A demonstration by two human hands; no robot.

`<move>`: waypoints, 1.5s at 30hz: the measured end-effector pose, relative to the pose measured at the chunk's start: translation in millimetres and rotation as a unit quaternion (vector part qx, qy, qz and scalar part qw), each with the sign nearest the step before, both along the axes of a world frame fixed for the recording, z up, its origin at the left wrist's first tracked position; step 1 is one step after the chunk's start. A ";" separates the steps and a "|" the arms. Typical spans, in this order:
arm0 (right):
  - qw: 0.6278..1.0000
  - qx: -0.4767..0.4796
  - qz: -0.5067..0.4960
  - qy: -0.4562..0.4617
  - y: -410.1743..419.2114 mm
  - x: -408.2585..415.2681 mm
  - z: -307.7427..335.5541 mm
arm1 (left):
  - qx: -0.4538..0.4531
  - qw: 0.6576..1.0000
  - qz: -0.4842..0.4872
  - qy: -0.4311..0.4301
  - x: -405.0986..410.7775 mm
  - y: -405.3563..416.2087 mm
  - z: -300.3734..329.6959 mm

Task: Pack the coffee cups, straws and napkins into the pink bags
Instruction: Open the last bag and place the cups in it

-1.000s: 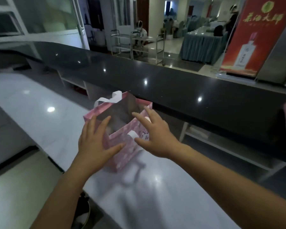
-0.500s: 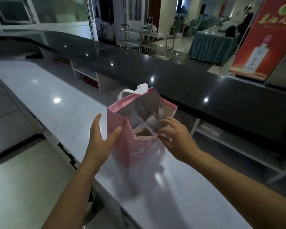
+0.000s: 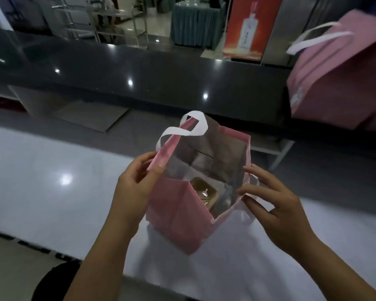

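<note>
A pink paper bag with white ribbon handles stands open on the white marble counter. My left hand pinches the bag's left rim with thumb and fingers. My right hand pinches the right rim beside the near handle. Together they hold the mouth wide. Inside, at the bottom, sits a brown cardboard cup carrier with something shiny in it. A second pink bag with a white handle stands on the dark counter at the upper right.
A black glossy raised counter runs across behind the marble one, with shelves below it. A red bottle poster stands on it. Beyond are steel trolleys and a draped table. The marble counter's near edge is just below my forearms.
My view has swung right and tilted down over the bag. My left hand went from resting on the bag's side to pinching its rim, and both hands have pulled the mouth wider.
</note>
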State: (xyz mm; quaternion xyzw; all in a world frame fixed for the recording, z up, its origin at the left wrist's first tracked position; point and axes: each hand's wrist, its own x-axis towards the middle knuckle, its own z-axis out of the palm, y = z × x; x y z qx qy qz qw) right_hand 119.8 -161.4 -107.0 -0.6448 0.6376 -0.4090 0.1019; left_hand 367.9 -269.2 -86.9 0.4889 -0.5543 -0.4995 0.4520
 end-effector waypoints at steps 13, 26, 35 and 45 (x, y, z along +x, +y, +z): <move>0.951 -0.042 -0.291 -0.100 215.1 -124.3 -8.7 | 0.047 0.960 -0.277 -0.009 -200.5 117.0 3.4; 0.936 -0.050 -0.301 -0.175 380.4 -263.9 -7.1 | 0.063 0.941 -0.332 0.015 -360.4 284.3 -1.3; 0.919 -0.071 -0.305 -0.241 392.0 -329.5 9.3 | 0.058 0.945 -0.319 0.036 -414.7 335.7 2.6; 0.923 -0.017 -0.331 -0.195 376.7 -408.0 19.5 | 0.035 0.926 -0.377 0.000 -474.5 314.7 -0.4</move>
